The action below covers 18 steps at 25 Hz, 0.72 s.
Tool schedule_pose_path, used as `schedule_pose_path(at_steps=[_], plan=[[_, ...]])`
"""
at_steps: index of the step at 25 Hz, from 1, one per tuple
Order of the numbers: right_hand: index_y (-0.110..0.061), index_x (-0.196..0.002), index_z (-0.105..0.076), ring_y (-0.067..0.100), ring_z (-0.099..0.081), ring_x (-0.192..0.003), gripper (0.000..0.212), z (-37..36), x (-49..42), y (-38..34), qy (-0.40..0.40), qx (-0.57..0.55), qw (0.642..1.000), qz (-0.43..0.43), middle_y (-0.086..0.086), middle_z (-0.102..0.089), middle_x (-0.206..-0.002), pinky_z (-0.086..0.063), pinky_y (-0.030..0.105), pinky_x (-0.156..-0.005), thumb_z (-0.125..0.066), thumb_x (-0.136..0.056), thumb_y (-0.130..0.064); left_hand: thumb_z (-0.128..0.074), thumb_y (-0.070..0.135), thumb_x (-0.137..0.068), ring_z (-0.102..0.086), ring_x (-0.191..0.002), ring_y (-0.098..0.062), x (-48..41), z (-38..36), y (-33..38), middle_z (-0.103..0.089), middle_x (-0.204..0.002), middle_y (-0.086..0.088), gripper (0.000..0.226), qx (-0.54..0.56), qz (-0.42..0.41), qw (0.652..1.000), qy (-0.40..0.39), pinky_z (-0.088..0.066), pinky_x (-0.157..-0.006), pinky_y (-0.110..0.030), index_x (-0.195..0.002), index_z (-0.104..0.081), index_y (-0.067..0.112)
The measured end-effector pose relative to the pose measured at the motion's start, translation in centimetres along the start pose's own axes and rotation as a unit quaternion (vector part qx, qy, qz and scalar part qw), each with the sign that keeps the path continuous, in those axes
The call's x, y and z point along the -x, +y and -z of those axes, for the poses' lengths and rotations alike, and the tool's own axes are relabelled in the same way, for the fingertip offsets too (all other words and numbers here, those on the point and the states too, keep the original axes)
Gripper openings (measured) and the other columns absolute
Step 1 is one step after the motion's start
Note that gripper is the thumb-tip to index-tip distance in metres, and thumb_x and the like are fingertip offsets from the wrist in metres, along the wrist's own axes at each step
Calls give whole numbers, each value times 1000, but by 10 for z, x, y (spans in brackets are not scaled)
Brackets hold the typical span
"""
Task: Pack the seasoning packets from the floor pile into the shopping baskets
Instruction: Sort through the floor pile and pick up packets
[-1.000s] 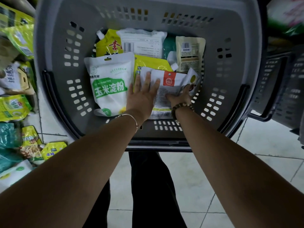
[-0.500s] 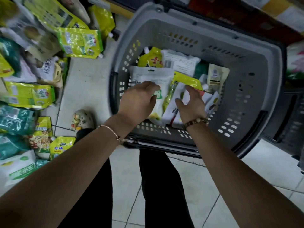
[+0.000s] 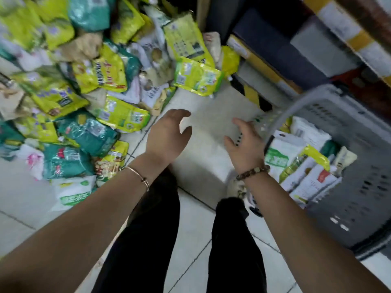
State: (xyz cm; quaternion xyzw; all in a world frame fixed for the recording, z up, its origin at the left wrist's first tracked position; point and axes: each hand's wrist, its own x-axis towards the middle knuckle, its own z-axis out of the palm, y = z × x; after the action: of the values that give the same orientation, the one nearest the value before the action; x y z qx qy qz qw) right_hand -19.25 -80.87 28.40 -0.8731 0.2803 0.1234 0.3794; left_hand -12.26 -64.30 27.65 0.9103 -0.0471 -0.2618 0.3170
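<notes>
Several packets (image 3: pixel 281 153) lie in the basket (image 3: pixel 359 117) at right, most wait in the pile (image 3: pixel 88 85) at left, while the left hand (image 3: pixel 167 134) and right hand (image 3: pixel 245 146) hover apart, empty.

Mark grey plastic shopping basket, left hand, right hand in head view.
grey plastic shopping basket (image 3: pixel 357 125), head view, bare inner wall.
left hand (image 3: pixel 167 136), head view, back of the hand.
right hand (image 3: pixel 246 149), head view, back of the hand.

Dullish, flat indoor light; the pale floor tiles (image 3: pixel 208 123) between the fingers catch most of it. Motion blur smears the packet pile (image 3: pixel 88 85) beyond the fingers of the left hand (image 3: pixel 167 134) and the basket (image 3: pixel 359 187) beside the right hand (image 3: pixel 245 149). Foil glints; edges bow.
</notes>
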Motion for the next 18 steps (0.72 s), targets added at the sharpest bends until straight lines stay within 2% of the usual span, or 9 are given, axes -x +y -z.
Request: schedule_pose_path(at_steps=[3,7,10,13,18], plan=[[-7,-123,-57,28,-54,-116,41,-44,-19,-41,-58,35,997,-25,12,-58,-125,-39,32,-94,-63,-83,-8,-63,18,-85,-58,-110,-22,-10,35,-56,-58,-126,-4,40,30,103,994,-34,-46,-90,-33,-125,-58,17],[-8,-123,-57,21,-55,-115,38,-103,-44,-82,-146,69,986,-31,9,-60,-124,-41,29,-94,-61,-86,-10,-63,23,-87,-56,-115,-21,-17,57,-122,-56,-131,-2,44,70,207,973,-70,-44,-92,-31,-129,-53,18],[-7,-121,-58,20,-58,-112,35,-144,-65,-96,-178,72,981,-20,11,-62,-119,-41,26,-93,-61,-86,-8,-62,27,-88,-57,-112,-24,-29,56,-166,-55,-132,-4,46,95,253,961,-61,-44,-85,-30,-131,-50,16],[-10,-118,-59,19,-59,-110,34,-195,-91,-92,-203,83,976,-15,9,-64,-116,-42,26,-92,-61,-85,-10,-62,31,-89,-60,-100,-25,-47,35,-208,-55,-131,-7,47,118,304,944,-54,-42,-73,-27,-132,-48,16],[-13,-122,-56,24,-54,-115,38,-304,-133,-61,-276,100,956,-23,7,-60,-122,-44,33,-94,-63,-85,-17,-65,26,-87,-56,-92,-24,-92,-18,-283,-57,-124,-11,47,210,386,898,9,-41,-73,-29,-130,-51,12]])
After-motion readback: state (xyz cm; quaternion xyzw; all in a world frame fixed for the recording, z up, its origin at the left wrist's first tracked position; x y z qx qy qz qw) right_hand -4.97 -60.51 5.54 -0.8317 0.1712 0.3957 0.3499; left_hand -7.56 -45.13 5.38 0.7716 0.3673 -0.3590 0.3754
